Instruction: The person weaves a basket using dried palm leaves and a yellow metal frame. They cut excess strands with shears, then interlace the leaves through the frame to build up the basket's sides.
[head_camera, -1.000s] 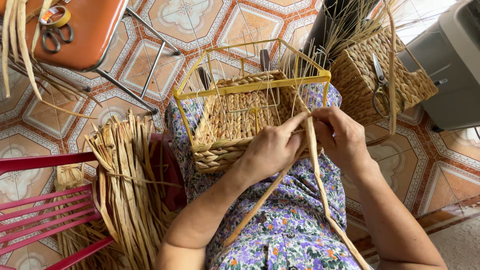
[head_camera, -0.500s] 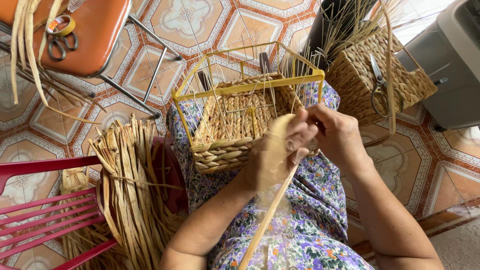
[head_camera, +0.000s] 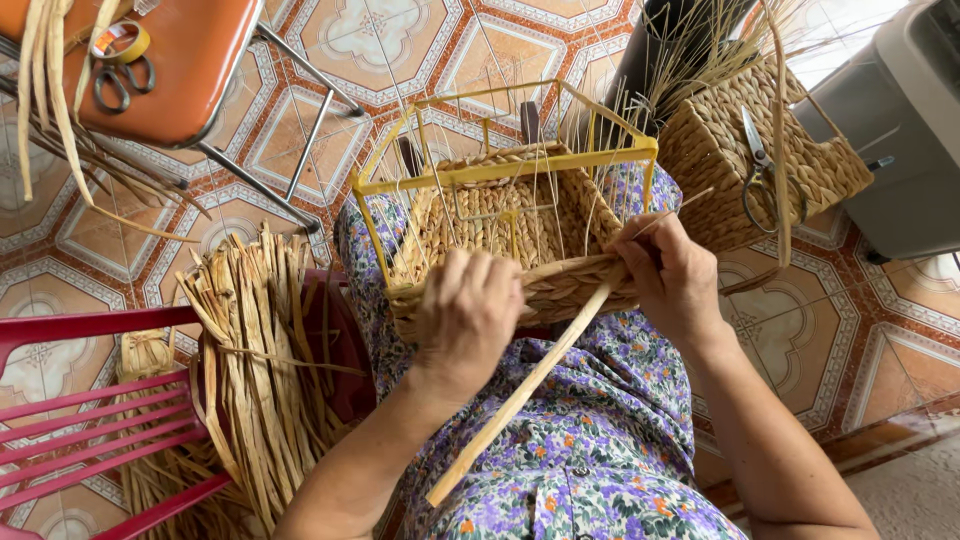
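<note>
On the lap, the half-woven basket (head_camera: 520, 250) sits in its yellow wire frame (head_camera: 500, 170). The left hand (head_camera: 468, 310) clamps the rim; the right hand (head_camera: 672, 275) pinches the flat straw strand (head_camera: 530, 385). Keep it taut, pressing each pass snug.

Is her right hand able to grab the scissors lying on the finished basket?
Probably yes: the right hand is beside the finished basket, nothing blocks the scissors, but it pinches a straw strip.
</note>
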